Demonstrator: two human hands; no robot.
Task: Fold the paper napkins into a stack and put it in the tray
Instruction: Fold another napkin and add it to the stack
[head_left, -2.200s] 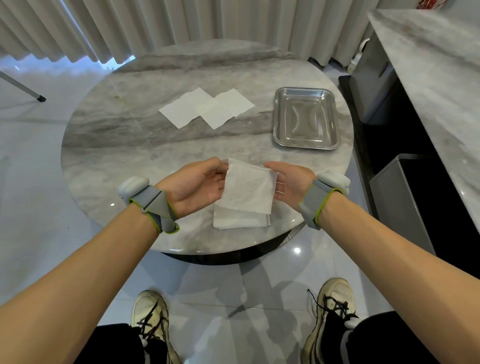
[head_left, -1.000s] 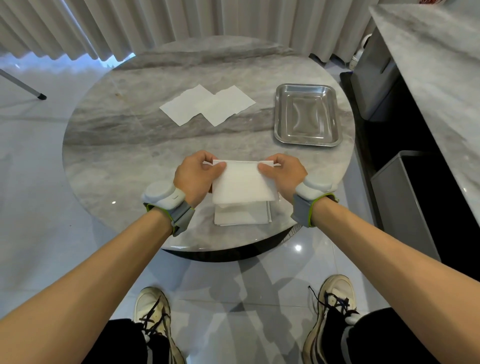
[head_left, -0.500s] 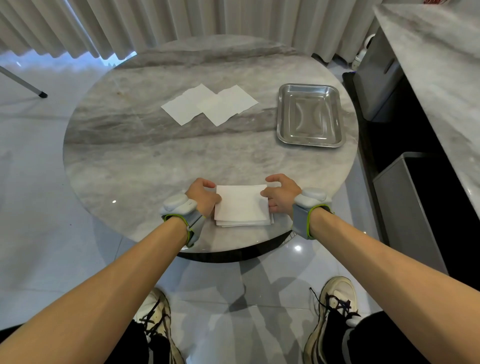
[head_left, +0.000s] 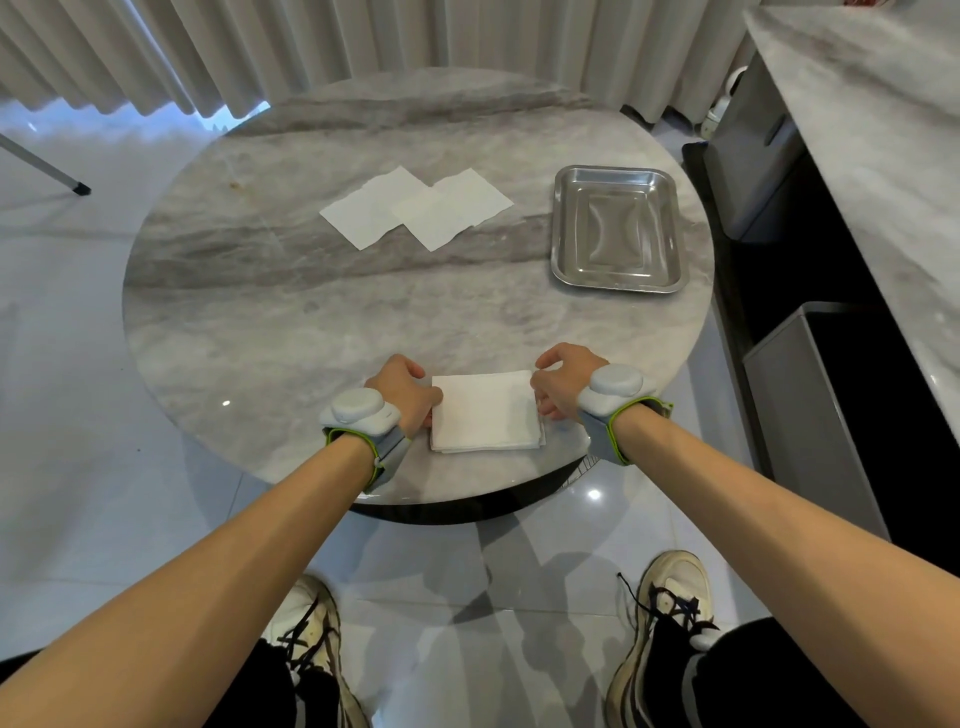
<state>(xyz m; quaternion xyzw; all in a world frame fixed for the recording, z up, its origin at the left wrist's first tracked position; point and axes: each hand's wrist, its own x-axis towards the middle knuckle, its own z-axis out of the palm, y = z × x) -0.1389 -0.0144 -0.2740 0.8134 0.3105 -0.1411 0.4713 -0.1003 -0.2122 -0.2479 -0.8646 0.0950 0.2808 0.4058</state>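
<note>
A stack of folded white napkins (head_left: 485, 413) lies flat near the front edge of the round marble table (head_left: 291, 322). My left hand (head_left: 402, 392) is curled against the stack's left side, and my right hand (head_left: 563, 387) is curled against its right side, fingertips at the edges. Two unfolded white napkins (head_left: 415, 208) lie overlapping at the middle back of the table. An empty steel tray (head_left: 618, 231) sits at the back right, well beyond both hands.
A grey cabinet and a marble counter (head_left: 857, 156) stand close on the right, with a grey bin (head_left: 810, 415) below. Pleated curtains (head_left: 363, 41) hang behind the table. My shoes (head_left: 670, 613) show on the glossy floor under the table's edge.
A folded napkin held up in both hands was lowered onto the stack near the table's front edge. Both hands now rest against the stack's sides.
</note>
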